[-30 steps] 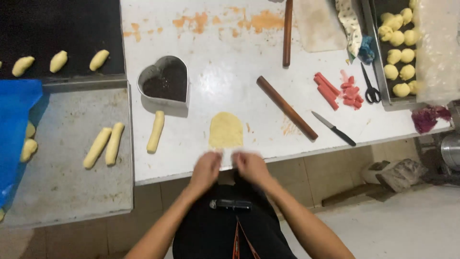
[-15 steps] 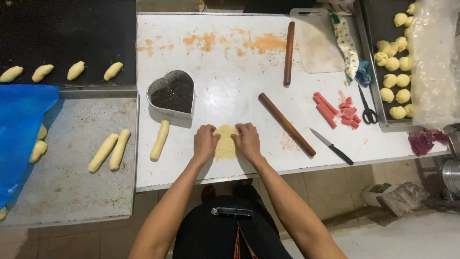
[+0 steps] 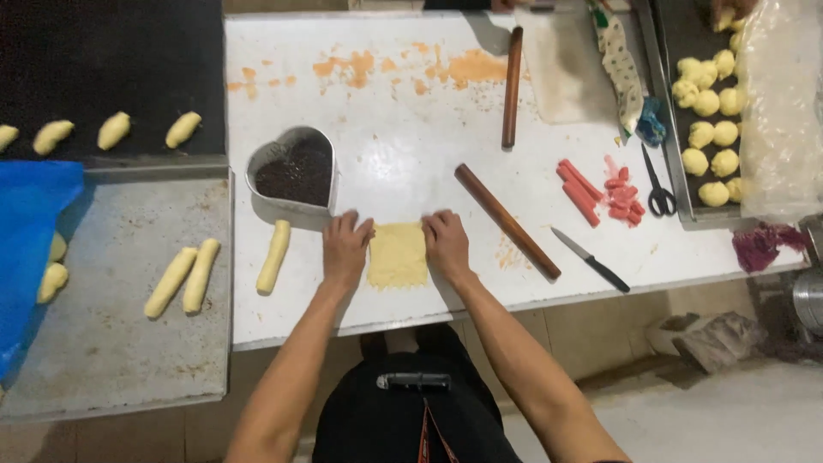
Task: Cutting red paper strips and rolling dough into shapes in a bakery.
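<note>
A flat yellow dough sheet lies near the front edge of the white table. My left hand rests flat against its left edge. My right hand presses against its right edge. Both hands have the fingers together, pointing away from me, and neither grips the dough. A rolled dough stick lies just left of my left hand. A heart-shaped metal tin with dark filling stands behind my left hand.
A brown rolling pin and a black-handled knife lie right of my right hand, with red sausage pieces and scissors beyond. A tray of dough balls sits far right. Two dough sticks rest on a grey tray at left.
My hands moved from the table's front edge onto the dough, and now they sit at its two sides. The dough looks squarer than before.
</note>
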